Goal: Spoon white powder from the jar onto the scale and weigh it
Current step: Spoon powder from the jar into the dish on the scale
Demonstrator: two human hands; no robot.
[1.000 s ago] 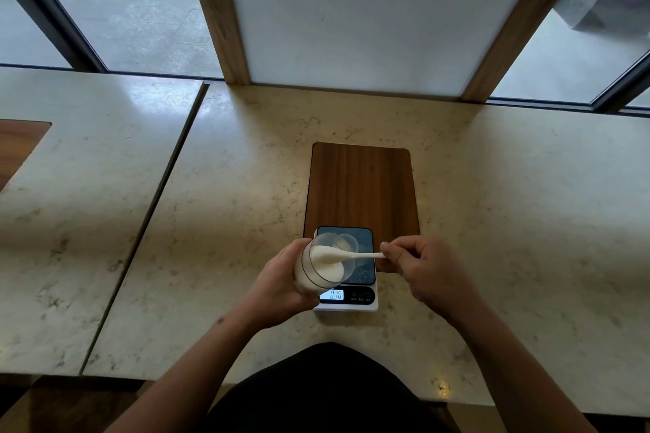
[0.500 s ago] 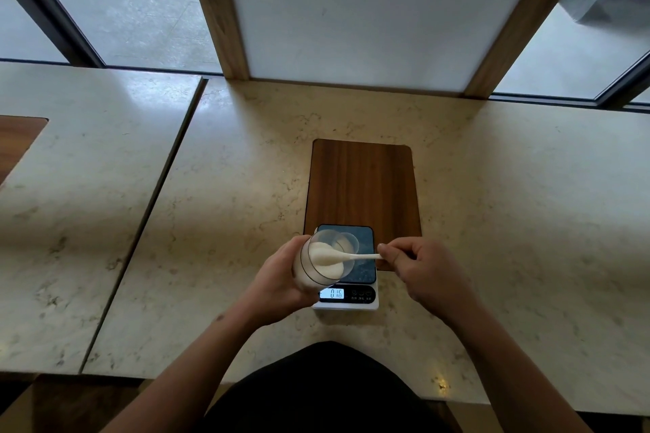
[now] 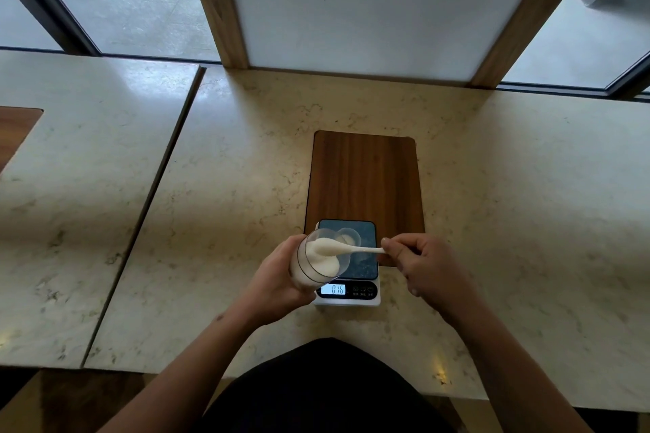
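Two hands busy, we scoop powder over the scale.
Our right hand [image 3: 427,265] pinches the white spoon [image 3: 346,248] handle; its bowl sits loaded at the mouth of the jar [image 3: 318,262]. Our left hand [image 3: 278,283] is wrapped tight round the jar, tilted toward the spoon for reach, right above the scale [image 3: 348,265], so spills likely land there. A small cup [image 3: 348,237] waits on it; the display [image 3: 337,289] is lit.

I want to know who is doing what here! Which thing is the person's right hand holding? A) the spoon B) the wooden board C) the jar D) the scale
A. The right hand pinches the end of the white spoon, whose bowl, heaped with powder, sits at the mouth of the jar; the left hand holds that jar tilted above the scale.
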